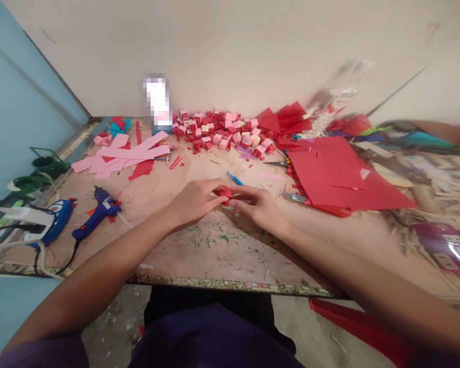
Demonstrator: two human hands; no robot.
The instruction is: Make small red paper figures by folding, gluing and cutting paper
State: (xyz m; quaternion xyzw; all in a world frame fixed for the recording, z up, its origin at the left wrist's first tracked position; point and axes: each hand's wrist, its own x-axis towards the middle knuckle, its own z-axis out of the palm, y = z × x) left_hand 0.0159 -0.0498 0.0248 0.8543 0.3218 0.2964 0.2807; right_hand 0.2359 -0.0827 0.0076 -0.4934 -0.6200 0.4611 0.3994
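Note:
My left hand point(193, 200) and my right hand point(257, 204) meet at the middle of the wooden table point(214, 250). Both pinch a small folded piece of red paper point(225, 193) between their fingertips, just above the tabletop. A blue pen-like tool point(234, 178) lies right behind the hands. Large red paper sheets point(339, 174) lie to the right of my right hand.
A heap of small red and pink folded paper cubes point(222, 132) sits at the back by the wall. Pink paper strips point(126, 153) lie at the back left. A blue glue gun point(98, 212) and an iron point(51, 222) rest at the left. Scissors point(278, 163), clutter at right.

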